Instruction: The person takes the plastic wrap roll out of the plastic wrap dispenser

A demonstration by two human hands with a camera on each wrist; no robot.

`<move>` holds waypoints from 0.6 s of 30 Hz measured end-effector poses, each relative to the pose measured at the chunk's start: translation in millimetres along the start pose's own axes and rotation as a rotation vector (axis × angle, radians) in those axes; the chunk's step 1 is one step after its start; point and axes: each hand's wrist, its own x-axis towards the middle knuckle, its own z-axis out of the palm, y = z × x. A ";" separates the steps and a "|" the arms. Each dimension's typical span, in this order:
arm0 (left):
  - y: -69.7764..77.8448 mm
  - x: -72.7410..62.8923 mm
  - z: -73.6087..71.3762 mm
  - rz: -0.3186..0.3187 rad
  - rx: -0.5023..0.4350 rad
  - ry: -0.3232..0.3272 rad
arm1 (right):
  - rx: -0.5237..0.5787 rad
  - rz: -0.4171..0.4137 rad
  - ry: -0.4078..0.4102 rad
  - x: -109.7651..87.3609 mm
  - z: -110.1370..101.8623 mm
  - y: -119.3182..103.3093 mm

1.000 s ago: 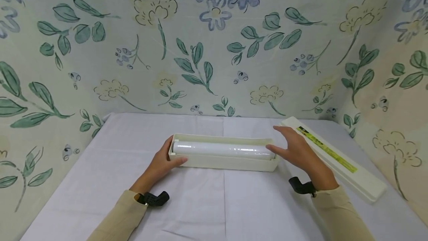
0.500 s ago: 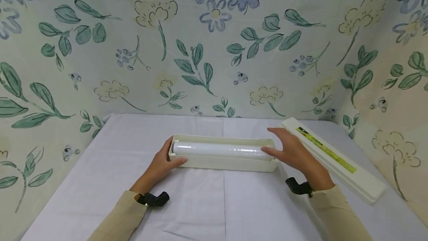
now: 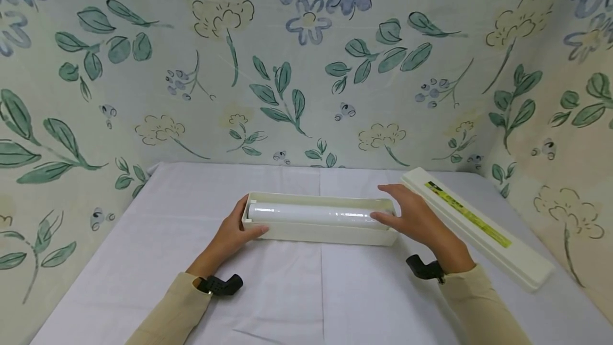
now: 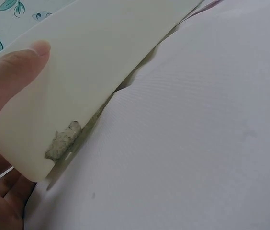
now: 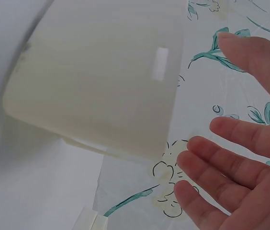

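Note:
A long cream plastic box (image 3: 321, 232) stands open on the cloth with a shiny white roll of cling film (image 3: 306, 213) lying inside it. My left hand (image 3: 233, 232) grips the box's left end, thumb on the front wall and fingers round the end. The left wrist view shows that thumb (image 4: 17, 72) on the box wall (image 4: 96, 52), above a rough grey patch near the lower edge. Over the box's right end, my right hand (image 3: 414, 214) is spread, thumb overlapping the roll. In the right wrist view its fingers (image 5: 230, 148) are parted, apart from the box (image 5: 92, 86).
The box's long cream lid (image 3: 519, 260) lies slanted at the right, bearing a yellow-green label (image 3: 466, 212). A white cloth (image 3: 278, 292) covers the table. Behind it hangs a floral fabric backdrop (image 3: 306, 105). Each wrist wears a black strapped device (image 3: 221, 284).
My right hand has shifted slightly left over the box's right end, its thumb reaching further across the roll. My left hand and the box have stayed in place.

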 end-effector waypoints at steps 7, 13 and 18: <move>-1.0 0.1 -0.8 0.005 -0.001 0.003 | -0.012 -0.038 0.019 1.1 1.9 -3.5; 1.0 -1.3 -1.7 -0.005 -0.003 0.006 | 0.068 -0.037 -0.005 3.0 3.9 -8.2; 0.6 -1.4 -1.3 -0.004 0.005 0.001 | 0.122 -0.026 -0.045 4.5 6.5 -10.7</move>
